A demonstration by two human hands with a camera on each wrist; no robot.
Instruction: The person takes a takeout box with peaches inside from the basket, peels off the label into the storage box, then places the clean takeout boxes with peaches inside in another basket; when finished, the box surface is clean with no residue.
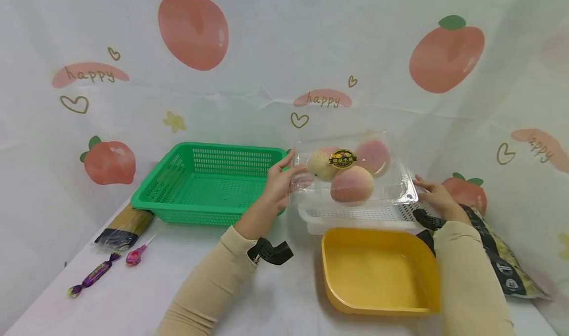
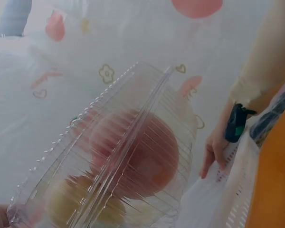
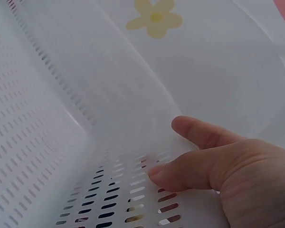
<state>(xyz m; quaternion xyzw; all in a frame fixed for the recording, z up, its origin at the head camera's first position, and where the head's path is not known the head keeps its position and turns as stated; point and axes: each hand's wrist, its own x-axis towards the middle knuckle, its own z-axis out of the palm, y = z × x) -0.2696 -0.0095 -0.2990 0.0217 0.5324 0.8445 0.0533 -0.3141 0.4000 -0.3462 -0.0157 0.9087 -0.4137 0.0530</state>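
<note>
My left hand [image 1: 277,184] holds a clear plastic fruit box [image 1: 395,190] by its left end, up above the white basket [image 1: 364,221]. Inside the box are three pinkish-yellow peaches [image 1: 353,185], and a dark fruit label [image 1: 343,159] is on the lid. Close up in the left wrist view, the ribbed box [image 2: 147,190] looks closed. My right hand [image 1: 440,200] is at the white basket's right end. In the right wrist view, that hand [image 3: 247,175] pinches the slotted basket wall [image 3: 128,190], thumb on the inner side and a finger over the rim.
A green basket [image 1: 209,213] stands left of the white one. In front is a yellow basin [image 1: 378,272]. Noodles in a packet [image 1: 124,227], a lollipop [image 1: 135,254] and a wrapped candy [image 1: 94,275] lie at the left. At the right is a dark snack bag [image 1: 502,262].
</note>
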